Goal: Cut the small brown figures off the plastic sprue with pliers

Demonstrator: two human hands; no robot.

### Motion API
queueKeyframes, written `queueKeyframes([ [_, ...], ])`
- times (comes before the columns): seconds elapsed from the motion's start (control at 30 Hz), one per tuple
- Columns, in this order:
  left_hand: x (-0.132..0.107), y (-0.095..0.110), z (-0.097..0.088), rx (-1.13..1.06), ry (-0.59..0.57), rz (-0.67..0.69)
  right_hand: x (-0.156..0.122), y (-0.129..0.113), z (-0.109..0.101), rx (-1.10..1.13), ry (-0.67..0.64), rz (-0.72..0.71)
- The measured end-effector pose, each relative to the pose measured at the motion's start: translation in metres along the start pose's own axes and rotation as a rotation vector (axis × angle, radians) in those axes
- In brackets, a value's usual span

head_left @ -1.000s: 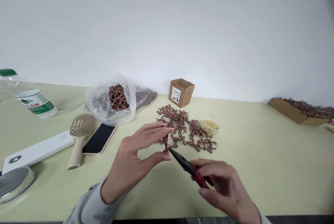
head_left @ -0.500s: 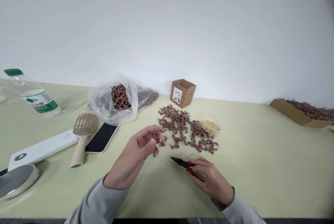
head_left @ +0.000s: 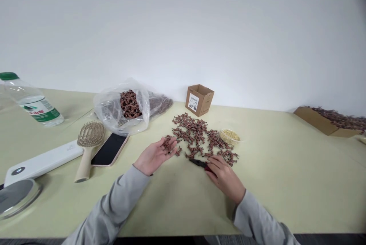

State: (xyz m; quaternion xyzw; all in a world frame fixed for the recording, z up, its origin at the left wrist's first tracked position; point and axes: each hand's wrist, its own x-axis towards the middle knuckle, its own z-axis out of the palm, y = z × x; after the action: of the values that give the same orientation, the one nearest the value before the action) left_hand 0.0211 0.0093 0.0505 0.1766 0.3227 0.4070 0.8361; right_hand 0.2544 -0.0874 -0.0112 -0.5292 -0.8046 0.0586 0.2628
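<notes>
My left hand [head_left: 156, 157] is turned palm up, with its fingers loosely spread. Small brown figures [head_left: 168, 143], shaped like four-legged animals, lie between its thumb and fingers; how many I cannot tell. My right hand [head_left: 226, 178] is wrapped around the red handles of needle-nose pliers [head_left: 198, 162]. Their dark jaws point left, at the near edge of a loose pile of the same brown figures [head_left: 193, 130] on the table. A round clear tub of small gold-coloured pieces [head_left: 230, 136] stands at the pile's right side.
Behind the pile stands a small open cardboard box [head_left: 200, 101]. A clear plastic bag [head_left: 144, 113] holds more brown figures. Leftward are a phone [head_left: 110, 149], a hairbrush [head_left: 87, 153], a white device [head_left: 42, 163], a round lidded object [head_left: 17, 197] and a bottle [head_left: 40, 108]. A filled carton [head_left: 323, 122] stands far right.
My left hand has opened from a curled pose to palm up and moved slightly left and away from me. My right hand has carried the pliers forward to the pile's near edge.
</notes>
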Motion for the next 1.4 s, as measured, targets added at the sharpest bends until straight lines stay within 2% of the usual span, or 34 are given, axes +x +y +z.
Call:
queueKeyframes([
  [0.13,0.017,0.000,-0.003,0.013,-0.013,0.012,0.026,-0.022,0.011,0.063,-0.081,-0.029],
  [0.33,0.025,-0.006,-0.014,0.028,-0.039,0.083,0.063,-0.036,0.047,0.242,-0.215,-0.114],
  [0.6,0.013,-0.011,-0.013,0.046,-0.157,0.021,0.070,-0.036,0.059,0.371,-0.220,-0.084],
  [0.73,0.012,-0.016,-0.013,0.074,-0.171,0.008,0.068,-0.039,0.060,0.392,-0.206,-0.065],
  [0.93,0.009,-0.019,-0.016,0.103,-0.184,0.036,0.062,-0.043,0.059,0.416,-0.164,-0.050],
  [1.1,0.008,-0.018,-0.014,0.115,-0.227,0.042,0.060,-0.042,0.050,0.453,-0.054,0.018],
  [1.4,0.008,-0.019,-0.013,0.107,-0.308,0.056,0.079,-0.034,0.008,0.536,0.227,0.155],
])
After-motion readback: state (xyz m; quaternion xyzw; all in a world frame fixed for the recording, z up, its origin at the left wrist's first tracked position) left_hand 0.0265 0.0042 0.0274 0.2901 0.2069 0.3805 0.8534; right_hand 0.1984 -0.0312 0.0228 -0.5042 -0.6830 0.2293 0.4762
